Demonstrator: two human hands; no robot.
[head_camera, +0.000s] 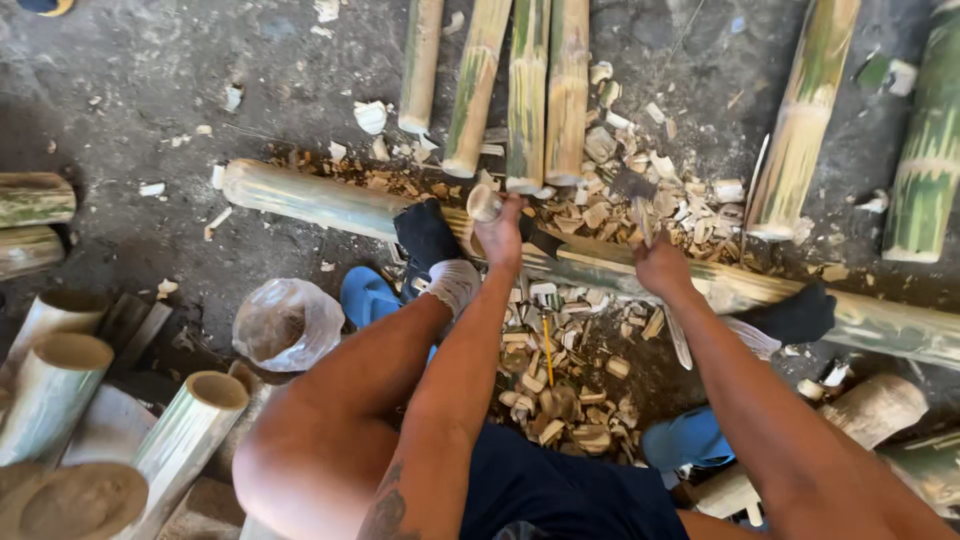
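Under both hands (580, 250), long split bamboo pole (330, 203)

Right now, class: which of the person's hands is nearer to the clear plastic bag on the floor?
Left. The left hand grips a wooden mallet above the long bamboo pole, closer to the plastic bag. The right hand is farther right along the pole.

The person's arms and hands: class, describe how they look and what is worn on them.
Both arms are bare, with no sleeves. The left hand and right hand wear no gloves, rings or watch that show. A dark tattoo marks the left upper arm near the bottom edge.
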